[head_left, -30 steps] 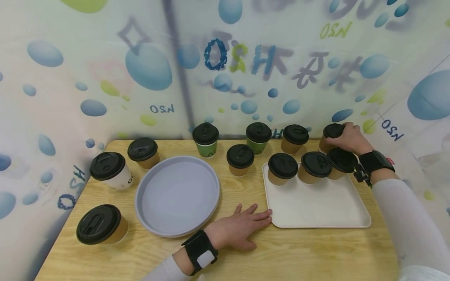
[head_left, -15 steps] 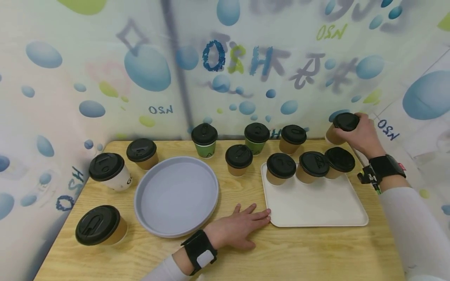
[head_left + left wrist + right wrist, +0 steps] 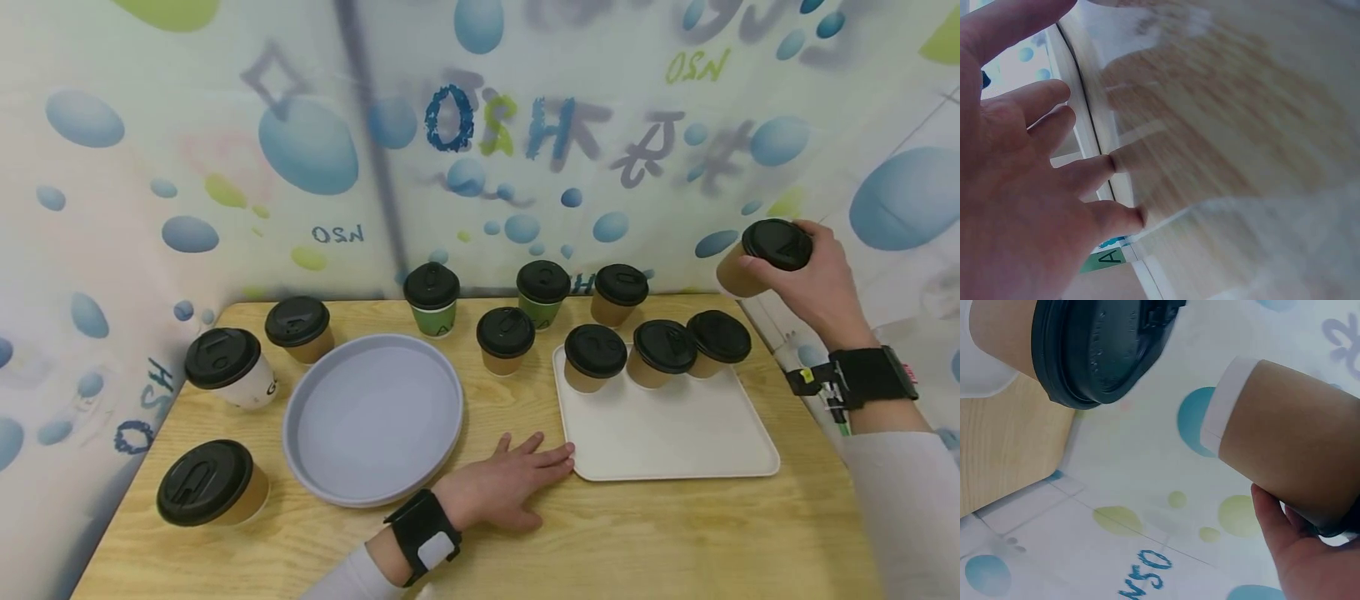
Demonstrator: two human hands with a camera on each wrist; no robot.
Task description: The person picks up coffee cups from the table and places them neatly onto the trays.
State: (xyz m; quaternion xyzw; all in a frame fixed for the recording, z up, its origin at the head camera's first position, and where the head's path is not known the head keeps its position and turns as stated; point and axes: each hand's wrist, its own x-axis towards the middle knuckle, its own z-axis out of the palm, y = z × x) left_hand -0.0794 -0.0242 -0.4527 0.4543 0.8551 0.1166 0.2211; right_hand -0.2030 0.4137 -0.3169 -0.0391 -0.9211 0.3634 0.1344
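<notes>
- A black-lidded brown cup point(image 3: 763, 252) is held up near the far right corner of the table point(image 3: 675, 537), clasped in the right hand point(image 3: 825, 287)
- The left hand point(image 3: 498, 486) is laid with fingers spread, nothing gripped, by the near left corner of the white tray point(image 3: 675, 433)
- Three lidded cups point(image 3: 664, 347) are lined along the tray's far edge

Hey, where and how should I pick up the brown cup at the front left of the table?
I'd probably grip that brown cup around its sides just below the black lid, coming from the near side: it stands upright, with the white cup behind it and the round tray to its right.
</notes>
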